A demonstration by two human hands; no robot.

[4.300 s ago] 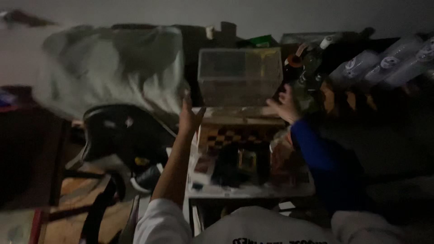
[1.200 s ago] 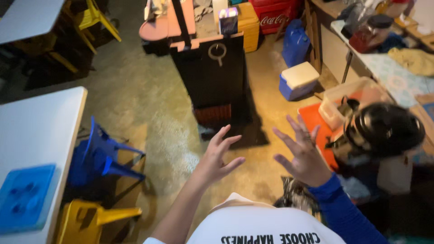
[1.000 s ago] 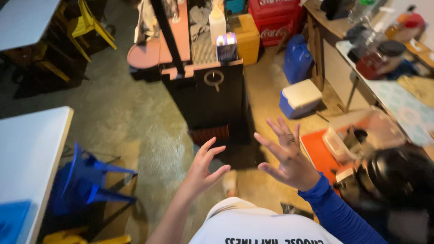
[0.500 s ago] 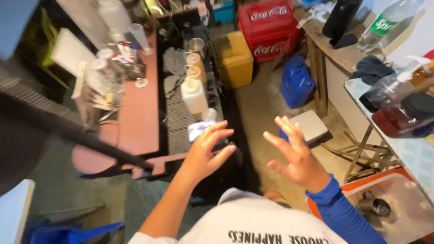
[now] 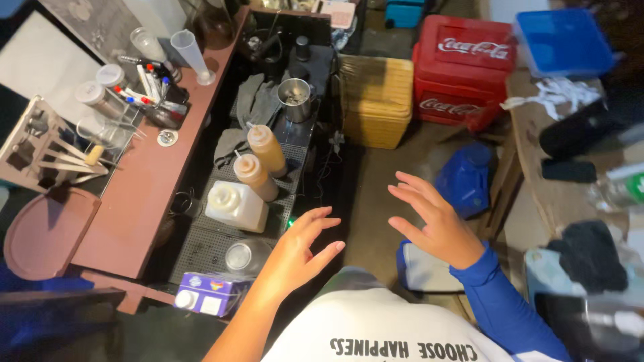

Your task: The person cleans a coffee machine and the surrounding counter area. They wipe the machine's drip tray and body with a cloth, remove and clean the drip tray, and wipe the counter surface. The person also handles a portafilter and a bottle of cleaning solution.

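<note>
Below, both empty hands hover beside a cluttered brown counter (image 5: 144, 201).

Seen from above, both of the person's hands are raised in front of the chest, empty and open. The left hand (image 5: 298, 249) reaches forward on a bare forearm that rises from the lower middle of the view; its palm turns inward toward the other hand, its fingers (image 5: 320, 219) are loosely spread and slightly curled, and the thumb sits lowest. The right hand (image 5: 436, 221) comes from a blue long sleeve entering at the lower right. Its fingers (image 5: 410, 190) are spread and point up and to the left. The hands are near each other but not touching.
</note>
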